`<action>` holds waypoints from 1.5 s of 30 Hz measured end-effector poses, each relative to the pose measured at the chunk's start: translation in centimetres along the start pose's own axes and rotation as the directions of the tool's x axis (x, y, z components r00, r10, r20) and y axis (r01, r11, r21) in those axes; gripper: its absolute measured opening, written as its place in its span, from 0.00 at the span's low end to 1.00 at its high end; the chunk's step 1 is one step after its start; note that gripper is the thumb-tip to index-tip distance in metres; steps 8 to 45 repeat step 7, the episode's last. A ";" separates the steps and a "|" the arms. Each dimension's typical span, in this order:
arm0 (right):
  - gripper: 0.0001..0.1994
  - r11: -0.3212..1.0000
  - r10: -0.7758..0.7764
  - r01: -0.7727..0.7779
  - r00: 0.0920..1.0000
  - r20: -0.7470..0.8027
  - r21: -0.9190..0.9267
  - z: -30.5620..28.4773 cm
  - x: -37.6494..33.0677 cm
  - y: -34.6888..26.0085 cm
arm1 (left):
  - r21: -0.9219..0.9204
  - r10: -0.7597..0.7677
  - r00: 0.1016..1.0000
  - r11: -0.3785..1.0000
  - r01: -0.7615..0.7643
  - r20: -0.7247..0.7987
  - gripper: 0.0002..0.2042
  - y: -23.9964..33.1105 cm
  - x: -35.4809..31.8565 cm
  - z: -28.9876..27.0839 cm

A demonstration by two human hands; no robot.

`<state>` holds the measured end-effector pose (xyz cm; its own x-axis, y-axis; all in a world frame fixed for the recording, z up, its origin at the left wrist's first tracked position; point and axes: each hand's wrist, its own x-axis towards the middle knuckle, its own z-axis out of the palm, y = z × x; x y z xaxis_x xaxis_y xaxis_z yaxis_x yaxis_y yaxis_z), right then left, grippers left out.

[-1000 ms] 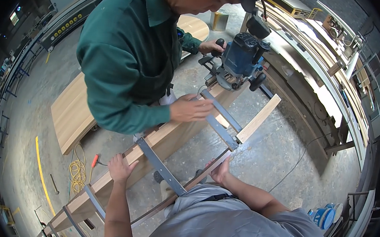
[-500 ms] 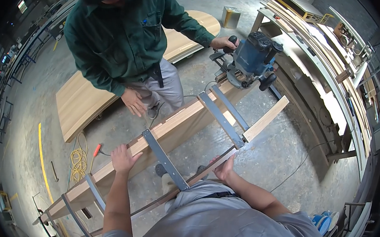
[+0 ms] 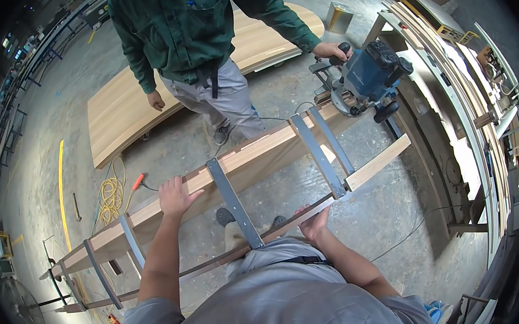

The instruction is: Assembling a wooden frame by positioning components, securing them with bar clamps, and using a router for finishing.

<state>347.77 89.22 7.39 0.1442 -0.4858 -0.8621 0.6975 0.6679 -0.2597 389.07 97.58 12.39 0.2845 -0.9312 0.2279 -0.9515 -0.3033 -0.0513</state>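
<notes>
A long wooden beam (image 3: 241,160) runs diagonally before me, set on edge. Over its top curls my left hand (image 3: 177,196), thumb spread along the near side. My right hand (image 3: 314,221) grips the narrow near rail (image 3: 226,256) from underneath, close to my waist. Dark metal crossbars (image 3: 231,199) join beam and rail like a ladder. Across from me, a co-worker in a green shirt (image 3: 178,31) holds a blue plunge router (image 3: 372,73) by its handle on the beam's far right end. The co-worker's other hand (image 3: 156,99) hangs loosely closed.
Light wood panels (image 3: 128,113) lie low behind the co-worker. A yellow cord coil (image 3: 111,198) and a hammer (image 3: 77,208) are on the floor at left. At right stands a rack with long boards (image 3: 452,80); a metal can (image 3: 339,18) sits at the back.
The co-worker's free hand has drawn back from near the beam to their side and closed. The whole view has shifted slightly; my hands keep their places on the beam and rail.
</notes>
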 end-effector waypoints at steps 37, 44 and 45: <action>0.45 1.000 0.005 -0.005 0.999 0.034 -0.004 -0.4 0.3 -0.1 | -0.010 -0.027 0.997 1.000 0.028 0.077 0.36 0.5 0.2 -0.5; 0.45 1.000 0.005 -0.005 0.999 0.034 -0.004 -0.4 0.3 -0.1 | -0.010 -0.027 0.997 1.000 0.028 0.077 0.36 0.5 0.2 -0.5; 0.45 1.000 0.005 -0.005 0.999 0.034 -0.004 -0.4 0.3 -0.1 | -0.010 -0.027 0.997 1.000 0.028 0.077 0.36 0.5 0.2 -0.5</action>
